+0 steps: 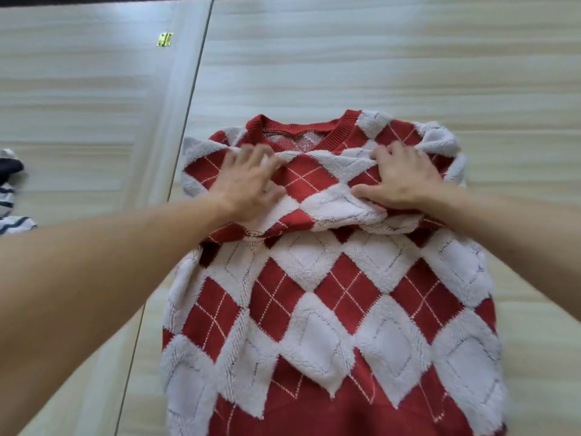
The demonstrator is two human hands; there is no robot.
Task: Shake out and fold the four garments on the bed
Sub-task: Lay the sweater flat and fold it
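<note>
Red-and-white argyle sweater (pixel 330 294) lies flat on the bed (pixel 377 64), a pale wood-grain surface, neck pointing away from the camera. V-neck collar (pixel 301 130) at the far end, hem running off the bottom edge of frame. A folded-over band of the sweater, probably the sleeves crossed over the chest, lies across the upper part; its near edge makes a ridge from left to right below both hands. Open bed surface all along the far side and to the right of the sweater; less room on the left, where a dark seam (pixel 188 114) runs diagonally just beside the sweater's left edge. Striped garment (pixel 11 190), navy and white, sits at the far left edge of frame, well apart from the sweater. Small brass hinge (pixel 164 39) up top left beyond the seam.

Both forearms reach in from the lower corners, bare. Left hand (pixel 248 184) palm down on the folded band, fingers spread wide and blurred, pressing flat rather than gripping. Right hand (pixel 399 177) also palm down on the band near the right shoulder, fingers slightly curled onto the fabric, thumb out toward centre; whether it pinches any cloth cannot be told.
</note>
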